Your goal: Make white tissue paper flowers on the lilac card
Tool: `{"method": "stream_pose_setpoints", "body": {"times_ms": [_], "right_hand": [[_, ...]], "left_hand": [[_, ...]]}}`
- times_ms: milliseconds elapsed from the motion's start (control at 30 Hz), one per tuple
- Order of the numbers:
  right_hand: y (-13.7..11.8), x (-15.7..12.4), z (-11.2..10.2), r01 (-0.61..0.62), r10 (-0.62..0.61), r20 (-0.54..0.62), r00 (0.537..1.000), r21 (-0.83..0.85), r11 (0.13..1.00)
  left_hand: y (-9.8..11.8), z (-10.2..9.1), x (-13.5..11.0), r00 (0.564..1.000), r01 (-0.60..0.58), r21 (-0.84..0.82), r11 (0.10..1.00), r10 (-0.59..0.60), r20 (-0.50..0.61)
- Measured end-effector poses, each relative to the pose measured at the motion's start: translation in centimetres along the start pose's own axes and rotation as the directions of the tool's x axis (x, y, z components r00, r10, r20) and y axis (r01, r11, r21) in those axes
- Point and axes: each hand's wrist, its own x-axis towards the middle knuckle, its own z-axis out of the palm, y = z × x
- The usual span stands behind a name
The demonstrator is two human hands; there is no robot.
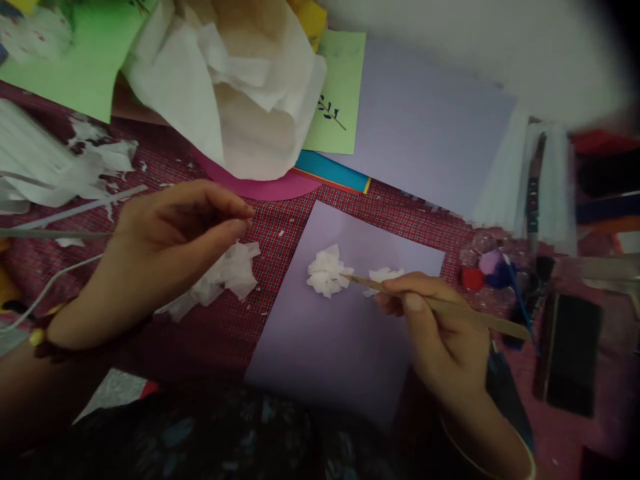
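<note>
My right hand (445, 330) grips a slim, pointed wooden stick (450, 309), its tip at the edge of a ruffled white paper flower (326, 272). That flower lies on a purple sheet of paper (320, 353). A second white paper piece (383, 280) is on the same sheet, partly covered by my right fingers. My left hand (170, 243) hovers left of the sheet, thumb and index fingertips pinched close together. Anything between them is too small to make out. Below those fingertips, crumpled white paper strips (220, 280) rest on the red checked cloth (280, 220).
A large crumpled white paper (270, 133) sits at the back, beside a green card (340, 93) with a drawn sprig. To the right are a paint palette (485, 263) with a blue brush and a dark phone (570, 353). White scraps (115, 157) lie at left.
</note>
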Motion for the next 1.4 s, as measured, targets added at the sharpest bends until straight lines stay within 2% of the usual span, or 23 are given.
{"method": "stream_pose_setpoints", "body": {"times_ms": [100, 200, 300, 400, 533, 633, 767, 933, 1100, 1300, 1400], "right_hand": [[0.4, 0.1, 0.4, 0.021, -0.02, 0.063, 0.998, -0.021, 1.0], [0.4, 0.4, 0.6, 0.05, -0.044, 0.115, 0.992, -0.053, 0.997], [0.5, 0.6, 0.9, 0.07, -0.057, 0.152, 0.987, -0.086, 0.994], [0.7, 0.7, 1.1, 0.158, -0.127, 0.199, 0.972, -0.145, 0.977], [0.7, 0.3, 1.6, 0.336, -0.286, 0.222, 0.932, -0.236, 0.912], [0.6, -0.2, 2.1, 0.391, -0.332, 0.234, 0.914, -0.288, 0.874], [0.7, -0.3, 2.3, 0.389, -0.33, 0.226, 0.917, -0.31, 0.868], [0.4, 0.0, 1.2, 0.275, -0.239, 0.176, 0.955, -0.217, 0.937], [-0.1, 0.0, 0.2, 0.151, -0.143, 0.118, 0.983, -0.061, 0.987], [0.8, -0.7, 0.2, 0.061, -0.063, 0.052, 0.997, 0.033, 0.998], [1.0, -0.8, 0.4, 0.05, -0.051, 0.014, 0.999, 0.061, 0.997]], "left_hand": [[-0.9, -0.2, -1.0, 0.997, -0.026, 0.049, 0.998, 0.022, 0.069], [-1.6, 0.5, -1.3, 0.983, -0.119, 0.07, 0.99, 0.108, 0.149], [-1.6, 1.2, -1.0, 0.963, -0.194, 0.062, 0.979, 0.178, 0.204], [-1.2, 1.5, -0.3, 0.948, -0.197, 0.066, 0.978, 0.173, 0.268], [-0.7, 2.3, 1.0, 0.895, -0.286, 0.055, 0.957, 0.246, 0.373], [-0.3, 3.9, 1.6, 0.837, -0.353, 0.056, 0.934, 0.289, 0.464], [0.1, 6.3, 1.5, 0.81, -0.339, -0.004, 0.941, 0.294, 0.507], [-0.6, 7.8, 0.8, 0.711, -0.429, -0.047, 0.902, 0.369, 0.599], [-1.4, 7.9, 1.0, 0.741, -0.434, -0.006, 0.901, 0.361, 0.567], [-0.8, 6.1, 1.8, 0.865, -0.277, 0.005, 0.961, 0.247, 0.437], [-0.6, 5.8, 1.8, 0.874, -0.29, 0.0, 0.957, 0.265, 0.406]]}}
